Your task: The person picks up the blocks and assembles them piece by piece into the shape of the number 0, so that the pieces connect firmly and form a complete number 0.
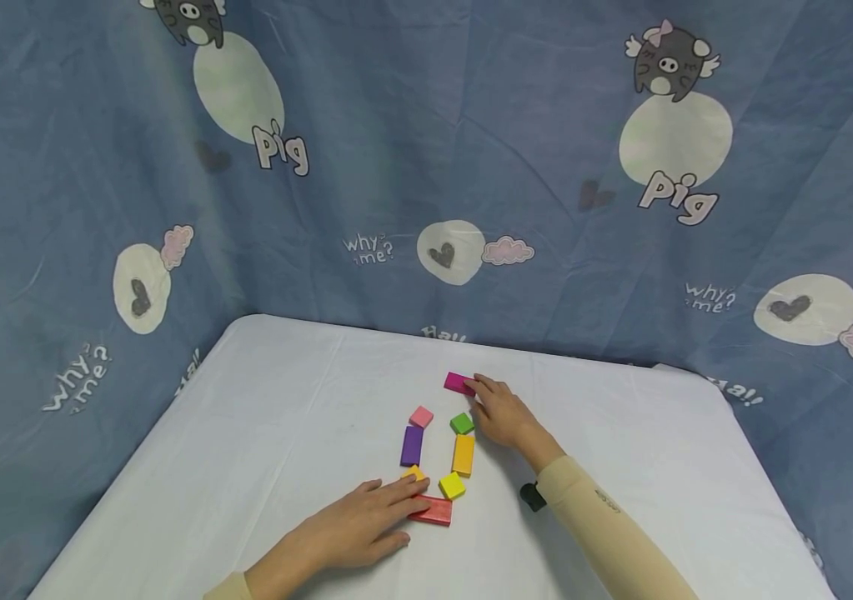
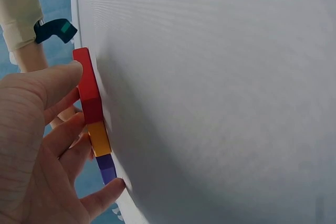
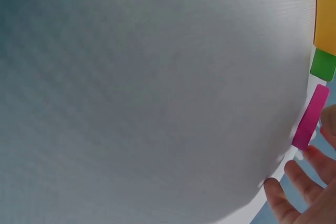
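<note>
My left hand [image 1: 362,525] lies over the left end of a red rectangular block [image 1: 434,511] with fingers fairly straight, its fingertips also partly covering an orange cube [image 1: 414,473]. In the left wrist view the thumb is beside the red block [image 2: 88,85]. Farther back, my right hand [image 1: 501,412] pinches the right end of a magenta block [image 1: 458,383]; in the right wrist view thumb and fingertips meet that block [image 3: 311,119]. A green cube [image 1: 462,423] lies just nearer than it, with a pink cube [image 1: 421,417] to the left.
A purple block [image 1: 412,446] stands in the left row, a yellow-orange block [image 1: 464,455] and a yellow cube [image 1: 452,485] in the right row. White cloth [image 1: 306,417] covers the table. A dark device [image 1: 533,497] is at the right wrist. A blue curtain [image 1: 366,167] hangs behind.
</note>
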`<state>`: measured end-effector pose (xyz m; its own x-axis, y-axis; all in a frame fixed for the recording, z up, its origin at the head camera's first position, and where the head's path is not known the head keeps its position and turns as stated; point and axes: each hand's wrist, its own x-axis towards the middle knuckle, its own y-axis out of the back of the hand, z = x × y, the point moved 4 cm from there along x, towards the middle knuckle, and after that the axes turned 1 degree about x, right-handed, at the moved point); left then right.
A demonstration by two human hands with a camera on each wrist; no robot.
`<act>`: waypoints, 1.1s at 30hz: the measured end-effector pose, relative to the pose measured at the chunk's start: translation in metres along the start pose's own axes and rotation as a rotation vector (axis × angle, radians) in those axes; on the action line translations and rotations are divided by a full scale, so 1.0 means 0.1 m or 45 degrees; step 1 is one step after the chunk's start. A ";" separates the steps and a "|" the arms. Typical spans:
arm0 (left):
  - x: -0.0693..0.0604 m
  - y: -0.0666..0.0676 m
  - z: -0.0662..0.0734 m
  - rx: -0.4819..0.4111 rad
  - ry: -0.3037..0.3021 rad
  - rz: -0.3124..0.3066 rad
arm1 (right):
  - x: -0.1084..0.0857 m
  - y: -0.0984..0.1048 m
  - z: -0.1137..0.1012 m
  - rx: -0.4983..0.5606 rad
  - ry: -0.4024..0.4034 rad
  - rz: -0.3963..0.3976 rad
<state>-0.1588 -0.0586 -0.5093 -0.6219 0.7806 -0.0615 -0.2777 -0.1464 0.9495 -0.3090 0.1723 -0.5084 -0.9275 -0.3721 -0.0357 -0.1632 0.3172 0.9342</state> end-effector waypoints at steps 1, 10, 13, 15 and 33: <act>0.00 0.00 0.00 0.000 -0.001 0.000 | 0.00 0.00 0.00 0.002 -0.005 -0.001; -0.01 0.02 0.00 0.007 -0.026 0.021 | 0.00 -0.01 -0.01 -0.008 0.016 0.003; -0.01 0.02 0.00 0.002 -0.021 0.017 | 0.00 -0.02 -0.01 -0.013 0.038 0.009; -0.01 0.01 0.00 -0.001 -0.013 0.010 | -0.01 -0.02 -0.02 -0.023 0.049 0.009; -0.01 0.00 0.00 0.007 -0.013 0.010 | -0.01 0.00 -0.09 -0.004 0.138 0.050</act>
<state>-0.1582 -0.0591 -0.5088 -0.6165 0.7857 -0.0510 -0.2689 -0.1492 0.9515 -0.3050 0.1651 -0.5049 -0.8913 -0.4518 0.0391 -0.1265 0.3306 0.9353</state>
